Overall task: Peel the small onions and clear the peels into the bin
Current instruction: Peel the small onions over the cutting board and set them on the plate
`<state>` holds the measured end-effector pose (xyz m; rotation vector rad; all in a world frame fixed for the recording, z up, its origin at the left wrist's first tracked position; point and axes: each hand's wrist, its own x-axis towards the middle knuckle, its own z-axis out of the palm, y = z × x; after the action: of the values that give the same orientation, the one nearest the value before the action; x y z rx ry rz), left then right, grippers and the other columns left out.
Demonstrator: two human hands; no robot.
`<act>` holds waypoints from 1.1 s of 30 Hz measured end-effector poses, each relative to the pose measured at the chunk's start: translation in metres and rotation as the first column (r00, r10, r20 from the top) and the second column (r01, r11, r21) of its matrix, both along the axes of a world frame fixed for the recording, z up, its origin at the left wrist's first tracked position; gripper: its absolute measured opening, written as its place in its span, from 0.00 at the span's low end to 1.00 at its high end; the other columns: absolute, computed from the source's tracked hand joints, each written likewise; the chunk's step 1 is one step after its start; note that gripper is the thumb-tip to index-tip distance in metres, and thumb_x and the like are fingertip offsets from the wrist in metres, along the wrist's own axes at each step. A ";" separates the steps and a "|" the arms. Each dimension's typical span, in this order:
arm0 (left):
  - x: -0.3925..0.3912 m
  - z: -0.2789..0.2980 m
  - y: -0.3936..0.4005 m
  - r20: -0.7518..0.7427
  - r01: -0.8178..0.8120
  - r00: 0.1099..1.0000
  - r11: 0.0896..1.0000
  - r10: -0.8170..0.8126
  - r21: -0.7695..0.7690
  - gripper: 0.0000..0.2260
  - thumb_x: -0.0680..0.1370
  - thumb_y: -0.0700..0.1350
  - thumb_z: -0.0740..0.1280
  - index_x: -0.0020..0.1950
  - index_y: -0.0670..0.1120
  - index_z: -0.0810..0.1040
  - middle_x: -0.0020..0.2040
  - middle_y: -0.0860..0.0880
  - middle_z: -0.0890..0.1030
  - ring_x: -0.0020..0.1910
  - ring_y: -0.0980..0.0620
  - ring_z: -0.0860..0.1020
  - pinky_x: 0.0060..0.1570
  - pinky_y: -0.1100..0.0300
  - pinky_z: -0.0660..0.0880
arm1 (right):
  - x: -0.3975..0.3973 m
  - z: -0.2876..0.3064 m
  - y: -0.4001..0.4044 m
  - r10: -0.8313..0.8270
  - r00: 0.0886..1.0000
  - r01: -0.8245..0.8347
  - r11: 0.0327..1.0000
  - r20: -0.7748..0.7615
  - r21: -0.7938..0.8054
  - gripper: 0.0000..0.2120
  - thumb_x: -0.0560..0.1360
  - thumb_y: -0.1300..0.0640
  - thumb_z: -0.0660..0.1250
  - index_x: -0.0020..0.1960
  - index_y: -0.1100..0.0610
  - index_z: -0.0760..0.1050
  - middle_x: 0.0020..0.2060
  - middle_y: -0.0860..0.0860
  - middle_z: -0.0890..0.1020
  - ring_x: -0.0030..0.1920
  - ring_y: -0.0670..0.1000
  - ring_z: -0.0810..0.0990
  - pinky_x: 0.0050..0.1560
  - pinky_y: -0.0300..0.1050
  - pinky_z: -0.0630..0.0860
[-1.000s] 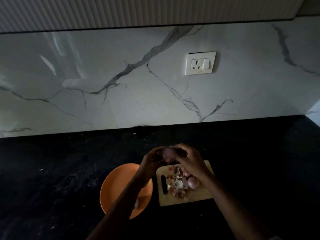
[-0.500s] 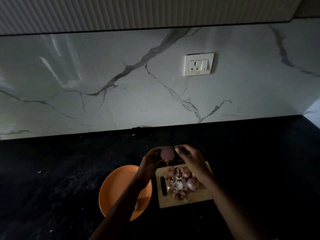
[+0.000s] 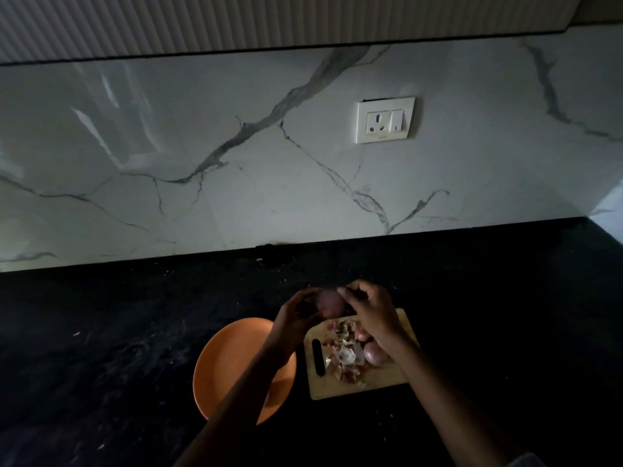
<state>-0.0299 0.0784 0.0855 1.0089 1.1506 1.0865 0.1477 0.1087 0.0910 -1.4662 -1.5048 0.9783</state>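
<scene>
A small purple onion [image 3: 329, 304] is held up above the far edge of the wooden cutting board [image 3: 387, 377]. My left hand [image 3: 292, 320] grips it from the left. My right hand [image 3: 371, 311] pinches at its top right side with curled fingers. On the board lies a heap of onion peels [image 3: 344, 355], and beside it, partly under my right wrist, sit two more small onions [image 3: 372, 352]. An orange plate [image 3: 229, 358] lies left of the board, under my left forearm.
The black stone counter [image 3: 118, 348] runs out on all sides of the board and plate, dotted with small flecks. A marble backsplash with a white wall socket [image 3: 385, 120] stands behind. No bin is in view.
Both hands stay together around the onion. The right fingers have shifted from covering it to picking at its top right side; the onion shows more between the hands.
</scene>
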 end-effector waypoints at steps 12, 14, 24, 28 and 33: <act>-0.011 0.003 0.005 -0.062 0.023 0.998 0.999 -0.021 0.030 0.23 0.72 0.28 0.72 0.66 0.37 0.74 0.59 0.38 0.82 0.57 0.43 0.82 0.54 0.55 0.81 | 0.014 0.024 0.000 0.285 0.945 -0.284 0.958 0.164 -0.030 0.12 0.76 0.51 0.73 0.59 0.47 0.81 0.49 0.38 0.83 0.50 0.31 0.79 0.46 0.24 0.72; -0.010 0.004 0.006 -0.067 0.036 0.997 0.999 -0.033 0.039 0.24 0.72 0.27 0.72 0.67 0.35 0.74 0.60 0.37 0.81 0.55 0.46 0.83 0.52 0.57 0.81 | 0.015 0.025 0.001 0.297 0.940 -0.300 0.954 0.167 -0.011 0.11 0.75 0.52 0.74 0.57 0.49 0.80 0.49 0.41 0.84 0.49 0.33 0.80 0.47 0.26 0.74; -0.013 0.009 0.006 -0.083 0.071 0.994 0.996 -0.067 0.046 0.22 0.73 0.26 0.69 0.66 0.40 0.75 0.59 0.43 0.82 0.56 0.51 0.82 0.50 0.61 0.79 | 0.020 0.018 0.007 0.253 0.959 -0.257 0.966 0.127 0.020 0.13 0.76 0.64 0.70 0.50 0.45 0.81 0.45 0.42 0.85 0.48 0.39 0.83 0.50 0.35 0.78; -0.010 0.008 0.006 -0.077 0.046 0.996 0.998 -0.042 0.046 0.22 0.72 0.27 0.72 0.62 0.44 0.77 0.56 0.44 0.83 0.55 0.51 0.83 0.50 0.61 0.80 | 0.019 0.016 0.006 0.238 0.964 -0.241 0.971 0.118 0.011 0.13 0.76 0.63 0.70 0.49 0.43 0.81 0.46 0.42 0.85 0.49 0.40 0.83 0.49 0.34 0.78; -0.013 0.005 0.007 -0.040 0.046 0.998 0.999 -0.045 0.026 0.23 0.73 0.28 0.71 0.66 0.41 0.75 0.57 0.44 0.83 0.55 0.52 0.82 0.52 0.60 0.79 | 0.023 0.009 0.008 0.197 0.946 -0.185 0.980 0.257 -0.070 0.06 0.76 0.60 0.70 0.49 0.50 0.81 0.41 0.44 0.85 0.43 0.45 0.84 0.41 0.38 0.77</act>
<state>-0.0429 0.0857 0.0907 1.0765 1.1418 1.0527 0.1708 0.1163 0.1005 -1.5511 -1.8559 0.9633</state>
